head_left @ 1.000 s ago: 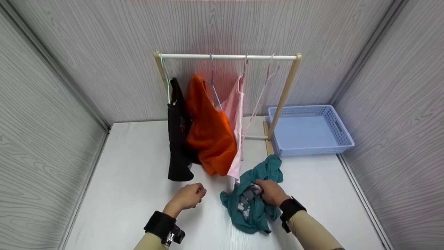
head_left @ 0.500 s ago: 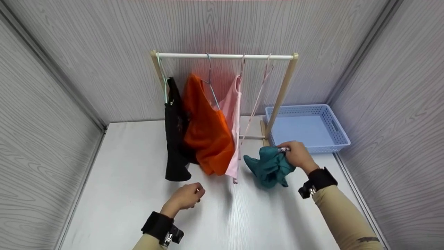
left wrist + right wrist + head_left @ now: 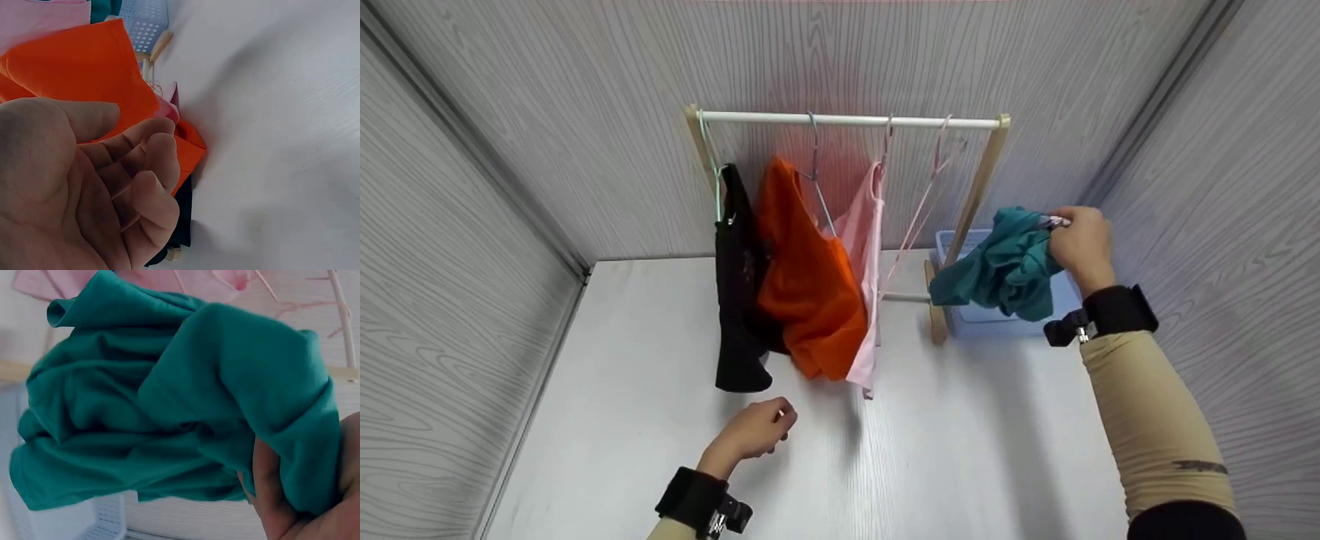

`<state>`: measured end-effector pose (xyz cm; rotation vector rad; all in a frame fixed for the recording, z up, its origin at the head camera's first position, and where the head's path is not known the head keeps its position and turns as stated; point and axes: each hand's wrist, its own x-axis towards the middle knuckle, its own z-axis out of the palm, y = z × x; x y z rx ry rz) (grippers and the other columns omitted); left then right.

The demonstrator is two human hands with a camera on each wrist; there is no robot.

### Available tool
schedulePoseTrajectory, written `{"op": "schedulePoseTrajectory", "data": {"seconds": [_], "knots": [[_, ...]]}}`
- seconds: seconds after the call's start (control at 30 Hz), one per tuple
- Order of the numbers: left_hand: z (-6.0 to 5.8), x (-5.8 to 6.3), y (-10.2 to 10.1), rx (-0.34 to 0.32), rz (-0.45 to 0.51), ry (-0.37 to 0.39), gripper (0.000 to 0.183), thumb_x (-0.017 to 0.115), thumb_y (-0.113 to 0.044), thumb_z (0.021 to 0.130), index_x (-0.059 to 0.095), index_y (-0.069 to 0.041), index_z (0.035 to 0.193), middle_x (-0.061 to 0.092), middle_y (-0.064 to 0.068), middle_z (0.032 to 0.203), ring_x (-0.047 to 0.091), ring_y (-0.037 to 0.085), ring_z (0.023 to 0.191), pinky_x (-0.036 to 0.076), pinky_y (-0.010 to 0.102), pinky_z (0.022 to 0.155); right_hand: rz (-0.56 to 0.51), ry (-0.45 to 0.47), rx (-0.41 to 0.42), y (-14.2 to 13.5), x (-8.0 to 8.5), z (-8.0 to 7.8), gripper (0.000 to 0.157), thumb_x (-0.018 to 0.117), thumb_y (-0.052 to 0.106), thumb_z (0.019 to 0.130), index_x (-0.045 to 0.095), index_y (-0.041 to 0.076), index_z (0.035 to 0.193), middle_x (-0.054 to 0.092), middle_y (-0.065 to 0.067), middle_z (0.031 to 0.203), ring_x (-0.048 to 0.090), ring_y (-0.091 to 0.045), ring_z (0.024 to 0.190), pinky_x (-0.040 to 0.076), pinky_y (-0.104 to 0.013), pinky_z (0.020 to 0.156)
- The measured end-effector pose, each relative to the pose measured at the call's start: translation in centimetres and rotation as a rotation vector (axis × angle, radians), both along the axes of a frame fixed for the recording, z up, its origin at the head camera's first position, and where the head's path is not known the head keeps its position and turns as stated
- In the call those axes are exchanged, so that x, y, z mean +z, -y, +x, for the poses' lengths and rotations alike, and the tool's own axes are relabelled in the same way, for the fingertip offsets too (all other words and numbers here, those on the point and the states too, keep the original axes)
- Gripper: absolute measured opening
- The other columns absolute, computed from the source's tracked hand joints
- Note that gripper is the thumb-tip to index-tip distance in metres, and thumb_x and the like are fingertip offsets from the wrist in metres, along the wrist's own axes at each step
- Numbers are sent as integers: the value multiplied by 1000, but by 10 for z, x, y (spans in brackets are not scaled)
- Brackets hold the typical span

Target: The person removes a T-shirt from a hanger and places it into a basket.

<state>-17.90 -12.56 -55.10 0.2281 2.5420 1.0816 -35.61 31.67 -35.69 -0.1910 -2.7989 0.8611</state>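
Note:
My right hand grips a crumpled teal garment and holds it up over the blue basket at the right. In the right wrist view the teal cloth hangs in folds from my fingers. A bit of patterned print shows beside my fingers in the head view. My left hand holds nothing and hovers low at the front, its fingers loosely curled. Close beyond it hang the black garment and the orange garment; the left wrist view shows the orange cloth behind the hand.
A small rack with a white rail and wooden posts stands at the back. A pink garment hangs on it, and a bare pink hanger is at its right end. Grey wood-grain walls enclose the white table.
My right hand has lifted the teal garment off the table and carried it back and right, over the basket. My left hand has stayed almost where it was.

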Motion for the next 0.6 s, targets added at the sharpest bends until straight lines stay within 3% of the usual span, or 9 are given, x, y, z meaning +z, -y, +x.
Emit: {"op": "schedulePoseTrajectory", "data": {"seconds": [0.1,0.23,0.37,0.5,0.6], "knots": [[5,-3,-1,-2,2,8,19,47,-22,99,61,-8,97,63,6,71,50,11,50,39,26,46,47,20,-36,-6,1,-8,43,38,1,91,63,0,125,60,-28,127,51,-47,120,40,-57,101],[12,-8,-2,-1,18,42,21,47,-23,100,61,-7,99,62,2,72,50,10,49,39,26,45,25,46,54,-14,-25,-16,44,33,2,95,54,-3,133,49,-33,134,44,-49,124,34,-60,106],[17,-14,-2,-9,36,73,22,46,-24,100,61,-7,100,64,6,75,49,10,49,38,25,45,-148,99,157,-18,-64,-20,48,32,3,97,39,-5,144,32,-35,146,33,-46,133,29,-57,110],[22,-17,0,-12,47,91,21,46,-24,100,61,-9,100,64,4,75,51,10,52,39,26,46,-329,130,137,-18,-99,-17,51,36,5,100,29,1,151,18,-27,158,22,-43,144,26,-55,115],[25,-18,-1,-19,48,91,23,46,-24,100,61,-8,102,62,0,75,52,10,53,40,26,46,-340,156,114,-15,-114,-12,52,35,5,100,28,4,152,16,-25,160,21,-45,145,33,-53,110]]}}
